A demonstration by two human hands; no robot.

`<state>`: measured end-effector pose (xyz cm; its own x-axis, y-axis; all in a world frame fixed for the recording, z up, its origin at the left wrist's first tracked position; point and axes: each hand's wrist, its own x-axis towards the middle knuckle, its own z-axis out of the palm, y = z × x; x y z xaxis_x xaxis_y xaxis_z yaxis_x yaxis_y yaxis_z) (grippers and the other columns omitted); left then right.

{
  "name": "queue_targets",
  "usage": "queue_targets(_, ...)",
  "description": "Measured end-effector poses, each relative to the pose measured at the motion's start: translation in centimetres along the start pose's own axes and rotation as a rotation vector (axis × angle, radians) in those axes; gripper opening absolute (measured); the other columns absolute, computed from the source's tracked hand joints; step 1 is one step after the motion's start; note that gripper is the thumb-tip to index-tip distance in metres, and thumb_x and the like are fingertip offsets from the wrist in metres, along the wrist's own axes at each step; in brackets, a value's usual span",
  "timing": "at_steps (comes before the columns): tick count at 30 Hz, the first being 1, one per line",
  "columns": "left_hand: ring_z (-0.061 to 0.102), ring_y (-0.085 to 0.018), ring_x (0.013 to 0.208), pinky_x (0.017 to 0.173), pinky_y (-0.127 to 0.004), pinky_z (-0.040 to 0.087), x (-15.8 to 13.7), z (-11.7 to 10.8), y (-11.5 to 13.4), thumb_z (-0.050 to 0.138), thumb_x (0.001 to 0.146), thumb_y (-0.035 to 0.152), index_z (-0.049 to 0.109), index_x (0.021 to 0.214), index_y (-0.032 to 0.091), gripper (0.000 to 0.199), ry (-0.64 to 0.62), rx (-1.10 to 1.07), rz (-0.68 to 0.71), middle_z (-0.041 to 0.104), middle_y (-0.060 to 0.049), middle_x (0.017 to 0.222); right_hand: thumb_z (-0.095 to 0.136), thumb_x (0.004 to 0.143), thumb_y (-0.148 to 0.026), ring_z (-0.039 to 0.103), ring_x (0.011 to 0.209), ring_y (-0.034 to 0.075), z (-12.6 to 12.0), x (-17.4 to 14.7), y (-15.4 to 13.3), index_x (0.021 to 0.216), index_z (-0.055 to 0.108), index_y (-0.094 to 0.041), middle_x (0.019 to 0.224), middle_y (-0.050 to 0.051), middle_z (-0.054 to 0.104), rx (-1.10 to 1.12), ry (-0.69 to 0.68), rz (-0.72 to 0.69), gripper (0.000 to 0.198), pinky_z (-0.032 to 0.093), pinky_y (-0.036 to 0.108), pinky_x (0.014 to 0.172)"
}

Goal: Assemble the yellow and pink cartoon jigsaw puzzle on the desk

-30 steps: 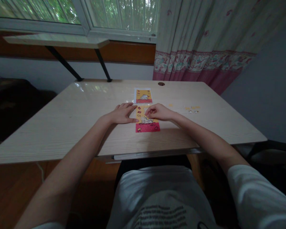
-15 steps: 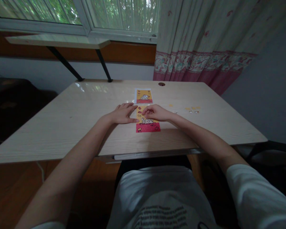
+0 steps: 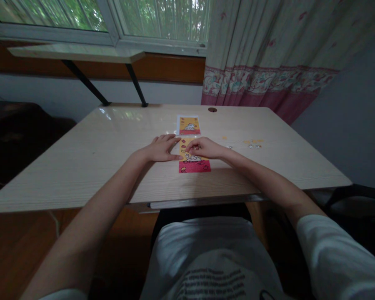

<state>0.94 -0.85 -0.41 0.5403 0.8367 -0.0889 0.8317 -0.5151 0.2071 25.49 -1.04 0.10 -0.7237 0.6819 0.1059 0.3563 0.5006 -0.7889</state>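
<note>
The left fingers (image 3: 166, 137) spread at the left edge of a yellow-and-pink picture sheet (image 3: 194, 167); the right fingers (image 3: 194, 144) bend over its yellow part. Beyond both lies a similar picture card (image 3: 189, 126); rightward of them, loose pieces (image 3: 252, 142) dot the worktop (image 3: 65, 166).

room over desk (image 3: 87, 160) at left, loose pieces (image 3: 253, 142) right, card (image 3: 190, 126) ahead

Card (image 3: 190, 126) behind puzzle (image 3: 194, 166), pieces (image 3: 258, 146) right

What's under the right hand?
Part of the yellow-and-red picture; its red lower section shows clear of the right hand. Whatever the fingers and palm cover can't be seen.
</note>
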Motion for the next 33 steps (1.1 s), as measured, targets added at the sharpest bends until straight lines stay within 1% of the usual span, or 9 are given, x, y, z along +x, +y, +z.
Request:
queue_targets(5, 0.026, -0.043, 0.147, 0.115, -0.062, 0.023, 0.0, -0.1, 0.1, 0.048, 0.071, 0.089, 0.032, 0.157, 0.018, 0.113, -0.016, 0.008, -0.007, 0.028, -0.023, 0.162, 0.061, 0.083, -0.023, 0.053, 0.07, 0.012, 0.0, 0.0, -0.1, 0.093, 0.074, -0.012, 0.083, 0.005, 0.069, 0.027, 0.006, -0.004, 0.02, 0.04, 0.027, 0.066)
queue_targets(10, 0.025, -0.043, 0.148, 0.116, -0.061, 0.023, -0.1, -0.2, 0.1, 0.049, 0.071, 0.089, 0.032, 0.156, 0.016, 0.114, -0.009, -0.026, -0.003, 0.029, -0.023, 0.161, 0.06, 0.083, -0.021, 0.049, 0.065, 0.011, -0.2, 0.1, 0.1, 0.092, 0.07, -0.013, 0.075, 0.002, 0.063, 0.158, 0.084, 0.034, 0.016, 0.038, 0.026, 0.059)
queue_targets(14, 0.035, -0.043, 0.142, 0.115, -0.059, 0.028, -0.2, -0.5, 0.1, 0.056, 0.072, 0.082, 0.046, 0.148, 0.014, 0.102, 0.098, -0.134, 0.054, 0.041, -0.023, 0.155, 0.063, 0.08, -0.019, 0.048, 0.061, 0.01, -0.5, -0.1, 0.3, 0.088, 0.068, -0.014, 0.071, 0.0, 0.059, 0.267, 0.14, 0.093, 0.011, 0.038, 0.025, 0.057)
queue_targets(17, 0.054, -0.036, 0.125, 0.107, -0.051, 0.041, -0.2, -0.8, 0.7, 0.061, 0.078, 0.069, 0.064, 0.128, 0.015, 0.073, 0.263, -0.308, 0.121, 0.061, -0.018, 0.134, 0.066, 0.075, -0.016, 0.053, 0.065, 0.011, -0.8, -0.2, 0.3, 0.086, 0.067, -0.015, 0.073, -0.001, 0.06, 0.348, 0.173, 0.098, 0.01, 0.043, 0.025, 0.061)
queue_targets(20, 0.066, -0.025, 0.093, 0.086, -0.038, 0.052, -0.1, -0.8, 2.1, 0.061, 0.084, 0.055, 0.075, 0.099, 0.017, 0.043, 0.345, -0.549, 0.073, 0.074, -0.012, 0.101, 0.07, 0.073, -0.015, 0.055, 0.069, 0.011, -1.0, -0.3, 0.1, 0.086, 0.067, -0.015, 0.074, 0.0, 0.061, 0.406, 0.215, 0.093, 0.014, 0.046, 0.025, 0.065)
queue_targets(22, 0.064, -0.021, 0.075, 0.069, -0.032, 0.05, 0.0, -0.8, 3.1, 0.061, 0.083, 0.05, 0.076, 0.086, 0.017, 0.036, 0.344, -0.69, 0.025, 0.075, -0.009, 0.084, 0.072, 0.073, -0.016, 0.056, 0.07, 0.011, -1.0, -0.2, 0.0, 0.087, 0.067, -0.015, 0.075, 0.0, 0.062, 0.424, 0.235, 0.092, 0.015, 0.047, 0.026, 0.067)
queue_targets(24, 0.058, -0.017, 0.063, 0.06, -0.029, 0.044, 0.1, -0.8, 3.9, 0.066, 0.079, 0.046, 0.077, 0.079, 0.016, 0.031, 0.347, -0.753, 0.012, 0.074, -0.007, 0.076, 0.074, 0.073, -0.018, 0.057, 0.072, 0.011, -1.0, -0.2, -0.1, 0.086, 0.067, -0.015, 0.076, 0.001, 0.063, 0.424, 0.252, 0.083, 0.015, 0.048, 0.027, 0.068)
queue_targets(28, 0.049, -0.013, 0.055, 0.055, -0.027, 0.037, 0.3, -0.9, 4.7, 0.069, 0.075, 0.042, 0.077, 0.074, 0.016, 0.027, 0.389, -0.772, 0.0, 0.072, -0.005, 0.068, 0.076, 0.074, -0.023, 0.059, 0.073, 0.012, -1.0, -0.2, -0.3, 0.085, 0.066, -0.015, 0.078, 0.002, 0.066, 0.407, 0.265, 0.05, 0.017, 0.049, 0.028, 0.071)
queue_targets(33, 0.048, -0.013, 0.056, 0.057, -0.028, 0.038, 0.3, -0.6, 5.1, 0.069, 0.073, 0.039, 0.077, 0.074, 0.018, 0.023, 0.419, -0.756, -0.005, 0.07, -0.003, 0.068, 0.078, 0.074, -0.027, 0.06, 0.075, 0.013, -1.0, -0.2, -0.5, 0.084, 0.067, -0.016, 0.082, 0.003, 0.068, 0.393, 0.294, 0.029, 0.019, 0.049, 0.029, 0.073)
